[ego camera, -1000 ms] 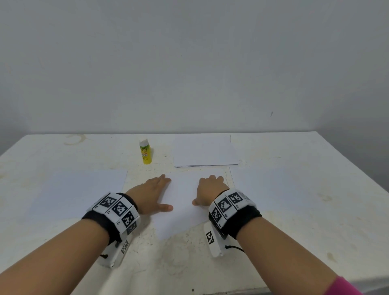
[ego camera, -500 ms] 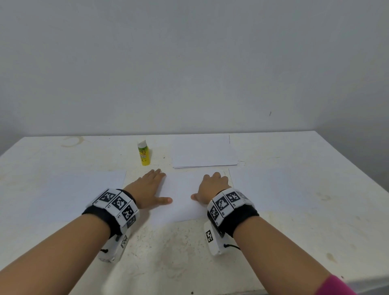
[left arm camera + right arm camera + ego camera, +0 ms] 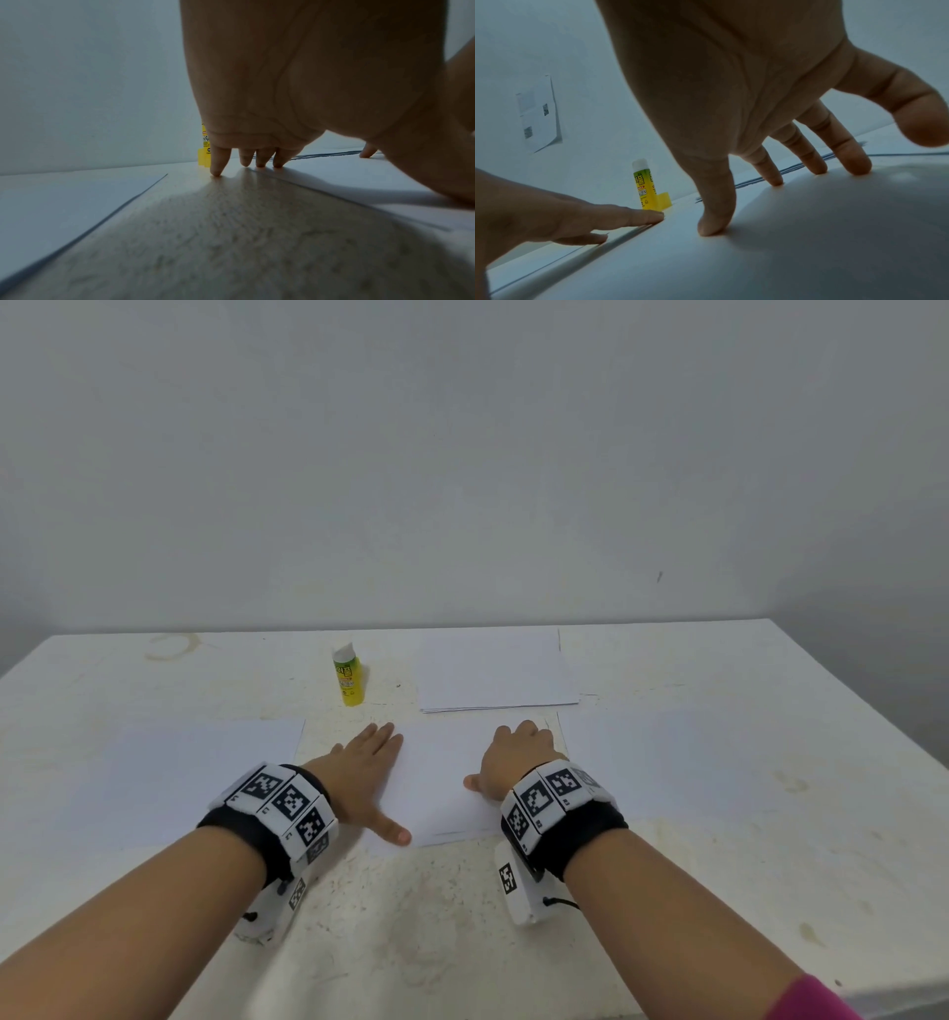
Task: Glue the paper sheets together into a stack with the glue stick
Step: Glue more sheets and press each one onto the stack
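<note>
Both hands, left [image 3: 359,773] and right [image 3: 513,757], lie flat with fingers spread, pressing the white paper sheets [image 3: 447,788] on the stained white worktop [image 3: 411,916]. The capped yellow-green glue stick [image 3: 348,676] stands just beyond; the next move probably calls for picking it up.

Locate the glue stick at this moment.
In the head view the glue stick stands upright at the table's far side, left of the paper pile, beyond the left hand.

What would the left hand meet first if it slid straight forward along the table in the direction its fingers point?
Probably the upright yellow-green glue stick with the white cap. The left hand lies flat, fingers pointing up-table towards it, with only bare white table between. It might pass just right of it; depth is unclear.
</note>
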Demonstrator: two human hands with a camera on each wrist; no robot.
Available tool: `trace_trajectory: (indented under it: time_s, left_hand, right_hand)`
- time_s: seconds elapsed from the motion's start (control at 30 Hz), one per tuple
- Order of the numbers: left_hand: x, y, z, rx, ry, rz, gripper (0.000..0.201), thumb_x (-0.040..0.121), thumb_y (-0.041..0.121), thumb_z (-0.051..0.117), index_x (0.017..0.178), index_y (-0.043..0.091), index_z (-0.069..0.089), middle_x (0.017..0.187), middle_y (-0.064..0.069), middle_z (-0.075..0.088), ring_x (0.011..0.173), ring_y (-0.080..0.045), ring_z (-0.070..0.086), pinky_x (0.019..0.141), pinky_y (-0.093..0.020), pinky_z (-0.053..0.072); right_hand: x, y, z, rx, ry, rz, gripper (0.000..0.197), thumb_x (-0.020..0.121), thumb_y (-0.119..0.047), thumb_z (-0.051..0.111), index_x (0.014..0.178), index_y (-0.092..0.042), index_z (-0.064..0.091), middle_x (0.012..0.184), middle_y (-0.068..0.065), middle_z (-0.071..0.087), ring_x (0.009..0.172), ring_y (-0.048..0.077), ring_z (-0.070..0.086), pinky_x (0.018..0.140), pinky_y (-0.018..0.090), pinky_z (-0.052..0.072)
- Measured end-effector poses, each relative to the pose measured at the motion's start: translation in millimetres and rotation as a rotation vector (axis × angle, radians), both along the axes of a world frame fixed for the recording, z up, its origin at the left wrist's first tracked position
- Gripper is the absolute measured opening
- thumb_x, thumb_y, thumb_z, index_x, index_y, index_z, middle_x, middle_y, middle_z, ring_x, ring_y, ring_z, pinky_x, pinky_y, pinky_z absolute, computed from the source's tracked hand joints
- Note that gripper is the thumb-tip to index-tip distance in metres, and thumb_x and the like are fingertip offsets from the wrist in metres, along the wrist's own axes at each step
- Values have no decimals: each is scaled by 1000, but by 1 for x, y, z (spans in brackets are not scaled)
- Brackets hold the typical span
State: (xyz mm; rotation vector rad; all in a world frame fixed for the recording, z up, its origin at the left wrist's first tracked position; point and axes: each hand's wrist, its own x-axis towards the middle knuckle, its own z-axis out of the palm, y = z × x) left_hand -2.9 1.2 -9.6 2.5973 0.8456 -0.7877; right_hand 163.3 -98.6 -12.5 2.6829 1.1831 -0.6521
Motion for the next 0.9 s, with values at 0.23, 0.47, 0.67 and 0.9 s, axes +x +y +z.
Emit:
trace_trajectory:
  time_s: [0.23, 0.47, 0.67, 0.9]
  left_hand:
    - [0, -8, 5, 27, 6, 8, 143, 52, 89, 50, 150, 10, -18, 157, -5, -25, 146, -23, -18, 119, -48, 1]
    - [2, -7, 6, 4, -1, 17, 147, 35, 90, 28, 151, 12, -16, 158, -4, -24, 147, -22, -16, 119, -47, 4]
    - [0, -3, 0, 23, -24, -1, 148, 34, 93, 28, 151, 12, -15, 158, -3, -23, 146, -19, -20, 118, -47, 3]
    - [2, -7, 3, 37, -40, 15, 146, 37, 89, 33, 152, 12, -11, 159, -4, -19, 148, -21, -12, 121, -45, 6]
  right_hand:
    - [2, -6, 4, -18, 12, 3, 78, 85, -59, 56, 141, -12, 28, 140, 14, 29, 128, 35, 31, 98, 47, 41]
    - [-2, -15, 24, -56, -81, 145, 68, 94, -53, 47, 140, -5, 31, 137, 13, 34, 124, 34, 37, 100, 37, 34]
    - [-3, -18, 32, -59, -83, 173, 66, 95, -50, 47, 139, -4, 32, 138, 11, 35, 127, 33, 35, 101, 37, 34]
    - [1, -14, 32, -85, -62, 131, 78, 89, -56, 54, 141, -3, 29, 137, 14, 35, 126, 32, 37, 102, 37, 35]
